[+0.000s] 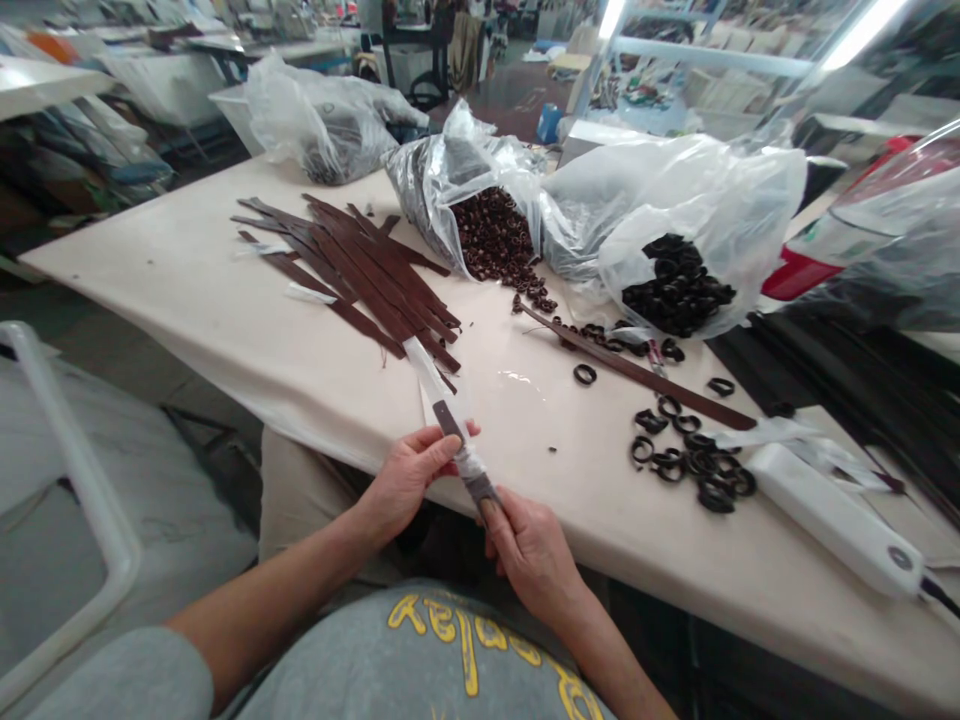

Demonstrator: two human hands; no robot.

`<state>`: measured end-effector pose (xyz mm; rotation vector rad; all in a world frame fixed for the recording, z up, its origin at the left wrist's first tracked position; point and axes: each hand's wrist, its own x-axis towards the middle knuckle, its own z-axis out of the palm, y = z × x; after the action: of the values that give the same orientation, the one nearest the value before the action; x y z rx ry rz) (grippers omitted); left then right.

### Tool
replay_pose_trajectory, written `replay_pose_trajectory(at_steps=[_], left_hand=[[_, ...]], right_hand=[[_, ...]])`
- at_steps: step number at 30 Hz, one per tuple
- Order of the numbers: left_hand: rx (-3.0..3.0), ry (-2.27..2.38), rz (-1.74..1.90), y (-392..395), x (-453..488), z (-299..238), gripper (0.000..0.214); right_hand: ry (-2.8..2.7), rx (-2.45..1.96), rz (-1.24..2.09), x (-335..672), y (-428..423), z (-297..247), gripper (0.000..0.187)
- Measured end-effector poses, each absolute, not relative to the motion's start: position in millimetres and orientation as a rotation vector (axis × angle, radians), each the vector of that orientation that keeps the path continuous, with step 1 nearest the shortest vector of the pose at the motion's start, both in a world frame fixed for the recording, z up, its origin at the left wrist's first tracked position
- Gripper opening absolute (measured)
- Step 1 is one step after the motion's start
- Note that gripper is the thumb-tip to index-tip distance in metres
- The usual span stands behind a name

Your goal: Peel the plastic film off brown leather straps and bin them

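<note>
Both of my hands hold one brown leather strap (448,417) at the table's near edge. My left hand (411,472) pinches it partway up, where a white backing strip (424,370) peels off it. The strap's near end is gripped in the closed fingers of my right hand (529,548). The strap's far end runs up to a fanned pile of several brown straps (360,270) on the white table (225,300).
An open plastic bag of brown loops (491,235) and another of black loops (679,285) lie at the back. Loose black loops (701,462) and a single long strap (645,375) lie to the right, near a white tool (832,520). Black straps (862,380) lie far right.
</note>
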<state>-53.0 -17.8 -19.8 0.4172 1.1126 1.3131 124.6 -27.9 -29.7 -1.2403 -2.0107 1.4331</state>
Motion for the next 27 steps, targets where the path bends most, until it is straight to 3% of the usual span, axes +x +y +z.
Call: replay_pose_trajectory(at_steps=[3, 10, 16, 27], left_hand=[[0.339, 1.065, 1.426, -8, -59, -13, 0.042], [0.373, 1.098, 1.226, -25, -46, -21, 0.038], [0.405, 1.037, 1.437, -10, -60, -11, 0.038], [0.38, 1.094, 1.301, -30, -36, -21, 0.041]], right_hand=[[-2.032, -1.233, 1.427, 124, -29, -31, 0.035], [-2.013, -1.237, 1.403, 125, -30, -32, 0.035], [-2.045, -1.235, 1.396, 126, -31, -34, 0.035], [-2.03, -1.219, 1.395, 125, -34, -35, 0.037]])
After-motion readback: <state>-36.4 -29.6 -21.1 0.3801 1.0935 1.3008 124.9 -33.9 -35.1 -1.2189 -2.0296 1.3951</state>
